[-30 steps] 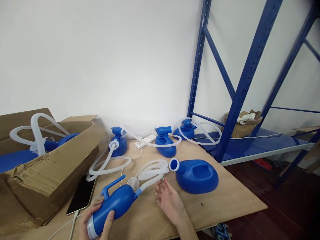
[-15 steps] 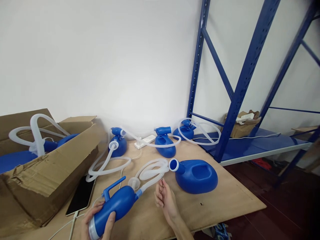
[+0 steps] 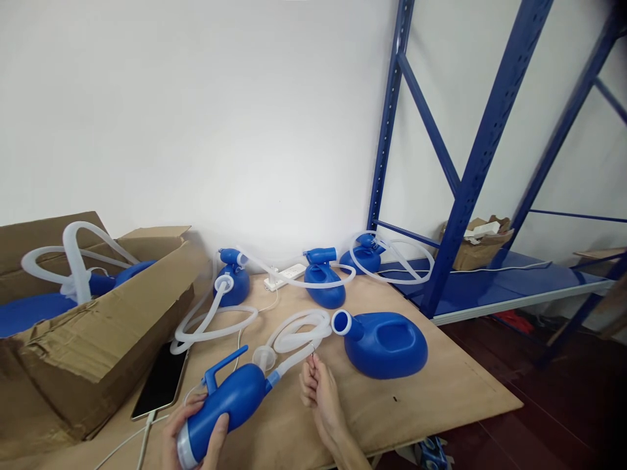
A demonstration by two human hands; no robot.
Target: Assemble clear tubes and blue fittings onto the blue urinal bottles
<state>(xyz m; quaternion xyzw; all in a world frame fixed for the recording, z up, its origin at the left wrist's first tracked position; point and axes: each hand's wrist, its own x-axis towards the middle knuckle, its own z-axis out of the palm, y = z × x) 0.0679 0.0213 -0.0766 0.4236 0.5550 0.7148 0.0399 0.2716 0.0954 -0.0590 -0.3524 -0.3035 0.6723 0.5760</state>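
My left hand (image 3: 194, 431) is wrapped round the rear of a blue plastic urinal head (image 3: 235, 398) with a clear end ring and a hinged blue handle. A translucent hose (image 3: 298, 357) runs from its narrow tip into a loose coil. Beside the hose, my right hand (image 3: 321, 388) is closed in a pinch on a small shiny metal piece (image 3: 312, 350), too small to name. Right of that hand, a blue urinal bottle (image 3: 386, 346) lies with its open white-rimmed mouth toward the hose coil. A translucent round cap (image 3: 264, 357) sits near the hose's joint.
An open cardboard box (image 3: 98, 339) with blue bottles and hose stands at the left, a phone (image 3: 161, 382) beside it. More blue bottles (image 3: 326, 287) with hoses and a white power strip (image 3: 284, 277) line the back. A blue metal rack (image 3: 455, 196) rises at right.
My right hand has moved slightly left and down along the hose, still pinching the small metal piece. My left hand and the urinal head stay nearly in place.
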